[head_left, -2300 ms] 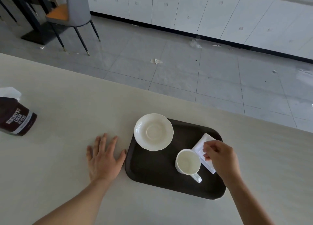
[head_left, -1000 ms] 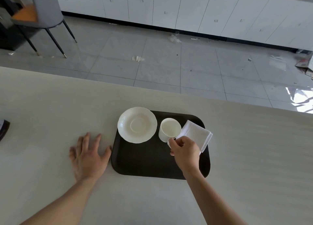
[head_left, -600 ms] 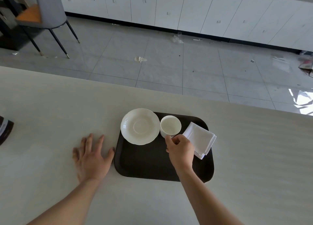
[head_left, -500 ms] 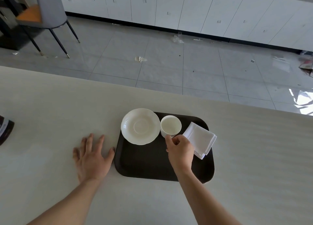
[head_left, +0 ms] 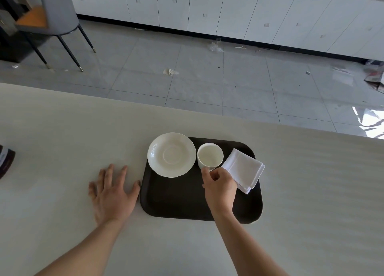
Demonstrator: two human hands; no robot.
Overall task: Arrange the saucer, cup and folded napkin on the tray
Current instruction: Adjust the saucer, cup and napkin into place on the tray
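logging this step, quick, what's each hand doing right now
Left hand: open, flat on the table, holding nothing.
Right hand: closed on the cup at its handle.

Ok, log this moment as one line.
right hand: grips cup handle | left hand: flat on counter | saucer, napkin: on tray

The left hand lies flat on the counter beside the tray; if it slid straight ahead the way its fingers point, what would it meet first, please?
Probably nothing: the left hand points up the bare counter, passing left of the saucer and tray, towards the far edge. Depth is hard to judge.
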